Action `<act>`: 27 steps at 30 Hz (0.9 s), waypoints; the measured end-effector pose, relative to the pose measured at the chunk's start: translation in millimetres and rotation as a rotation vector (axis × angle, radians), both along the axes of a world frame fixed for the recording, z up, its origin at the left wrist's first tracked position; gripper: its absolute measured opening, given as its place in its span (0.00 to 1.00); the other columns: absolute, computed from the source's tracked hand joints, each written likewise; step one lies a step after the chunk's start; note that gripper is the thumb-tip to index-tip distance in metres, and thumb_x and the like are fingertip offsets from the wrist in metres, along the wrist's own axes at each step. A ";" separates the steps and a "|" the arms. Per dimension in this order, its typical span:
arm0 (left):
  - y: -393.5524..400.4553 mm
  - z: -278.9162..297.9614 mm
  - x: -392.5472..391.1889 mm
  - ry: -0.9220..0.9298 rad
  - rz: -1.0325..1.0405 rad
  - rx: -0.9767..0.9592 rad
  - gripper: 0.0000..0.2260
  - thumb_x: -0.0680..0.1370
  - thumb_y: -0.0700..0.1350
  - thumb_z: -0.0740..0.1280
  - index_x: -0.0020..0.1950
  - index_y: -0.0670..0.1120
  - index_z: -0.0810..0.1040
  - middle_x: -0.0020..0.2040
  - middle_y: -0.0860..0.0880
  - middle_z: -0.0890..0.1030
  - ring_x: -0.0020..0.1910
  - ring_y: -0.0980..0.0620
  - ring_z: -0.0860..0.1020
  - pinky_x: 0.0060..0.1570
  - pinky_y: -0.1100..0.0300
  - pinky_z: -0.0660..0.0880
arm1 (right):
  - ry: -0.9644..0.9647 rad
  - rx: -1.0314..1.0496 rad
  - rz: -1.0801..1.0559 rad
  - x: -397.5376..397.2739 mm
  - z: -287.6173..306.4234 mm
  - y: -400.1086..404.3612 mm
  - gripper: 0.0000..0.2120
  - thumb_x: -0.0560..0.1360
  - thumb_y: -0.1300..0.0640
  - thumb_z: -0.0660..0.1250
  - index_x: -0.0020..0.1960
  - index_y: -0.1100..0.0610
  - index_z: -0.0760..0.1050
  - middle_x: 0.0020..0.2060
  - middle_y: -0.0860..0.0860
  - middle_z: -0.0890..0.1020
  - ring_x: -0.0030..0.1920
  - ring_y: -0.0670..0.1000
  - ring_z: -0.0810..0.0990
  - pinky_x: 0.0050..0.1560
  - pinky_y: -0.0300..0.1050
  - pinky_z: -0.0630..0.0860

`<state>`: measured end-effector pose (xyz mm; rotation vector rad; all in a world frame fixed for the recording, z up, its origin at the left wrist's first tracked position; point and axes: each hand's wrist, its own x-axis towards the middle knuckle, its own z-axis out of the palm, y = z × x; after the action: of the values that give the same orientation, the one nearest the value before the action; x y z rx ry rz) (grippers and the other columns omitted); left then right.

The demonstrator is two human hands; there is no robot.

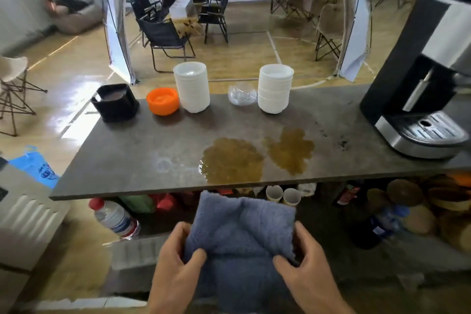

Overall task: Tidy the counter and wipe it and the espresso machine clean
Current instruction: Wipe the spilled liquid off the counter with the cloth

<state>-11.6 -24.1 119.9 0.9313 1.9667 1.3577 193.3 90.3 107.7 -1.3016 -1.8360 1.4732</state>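
Observation:
A folded blue-grey towel (242, 232) is held below the counter's front edge, my left hand (175, 262) gripping its left side and my right hand (305, 262) its right side. The grey counter (132, 155) carries two brown coffee puddles, one near the front edge (233, 160) and one to its right (290, 149). Dark coffee grounds (341, 143) are scattered near the espresso machine (418, 99), which stands at the counter's right end.
Along the counter's far edge stand a black container (114, 103), an orange bowl (163, 100), two stacks of white bowls (192, 86) (275, 88) and a clear plastic cup (242, 94) on its side. Under the counter sit a water bottle (114, 218), paper cups (283, 194) and other bottles.

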 end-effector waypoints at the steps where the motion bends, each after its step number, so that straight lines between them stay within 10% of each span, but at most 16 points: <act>1: 2.8 15.6 -2.4 0.050 0.036 0.032 0.09 0.71 0.28 0.68 0.42 0.41 0.74 0.35 0.44 0.77 0.33 0.56 0.74 0.33 0.66 0.70 | 0.035 0.077 0.024 -6.6 16.4 2.9 0.22 0.68 0.63 0.76 0.58 0.49 0.74 0.50 0.42 0.83 0.54 0.44 0.81 0.55 0.41 0.79; 6: 45.7 68.8 -37.5 0.225 0.218 0.101 0.10 0.75 0.34 0.67 0.46 0.48 0.71 0.40 0.48 0.77 0.38 0.57 0.76 0.35 0.64 0.71 | 0.109 0.427 0.068 -68.6 84.3 35.7 0.12 0.73 0.61 0.70 0.47 0.49 0.69 0.40 0.45 0.79 0.41 0.45 0.81 0.38 0.41 0.79; 12: 112.1 55.6 -93.0 0.310 0.205 -0.139 0.15 0.75 0.41 0.66 0.60 0.46 0.68 0.55 0.46 0.76 0.54 0.45 0.77 0.52 0.52 0.75 | -0.286 0.639 0.053 -136.7 76.6 101.6 0.13 0.76 0.52 0.67 0.56 0.51 0.67 0.52 0.51 0.81 0.50 0.54 0.81 0.51 0.51 0.79; 16: 122.8 34.8 -99.2 0.714 0.085 -0.207 0.29 0.76 0.44 0.63 0.76 0.43 0.59 0.78 0.41 0.57 0.77 0.42 0.57 0.75 0.47 0.54 | -0.623 0.846 0.028 -149.2 54.7 112.8 0.21 0.79 0.47 0.60 0.70 0.54 0.67 0.70 0.54 0.72 0.67 0.55 0.72 0.67 0.53 0.67; 21: 154.7 21.1 -98.7 0.961 -0.277 -0.288 0.29 0.82 0.54 0.48 0.80 0.43 0.48 0.81 0.41 0.45 0.80 0.45 0.42 0.77 0.49 0.39 | -0.695 0.839 0.271 -177.6 38.2 116.5 0.28 0.84 0.49 0.48 0.80 0.56 0.49 0.80 0.56 0.49 0.80 0.54 0.46 0.79 0.51 0.46; 27: 157.3 -5.0 -102.0 0.992 -0.356 -0.369 0.36 0.74 0.59 0.33 0.81 0.45 0.43 0.81 0.43 0.43 0.80 0.47 0.41 0.76 0.51 0.37 | -0.733 0.727 0.402 -180.0 17.2 120.6 0.28 0.84 0.49 0.44 0.80 0.59 0.43 0.80 0.55 0.45 0.80 0.52 0.41 0.78 0.48 0.39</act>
<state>-113.5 133.3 114.9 1.8622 2.4101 0.2755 13.3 210.9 124.8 -1.1873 -2.8478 0.3185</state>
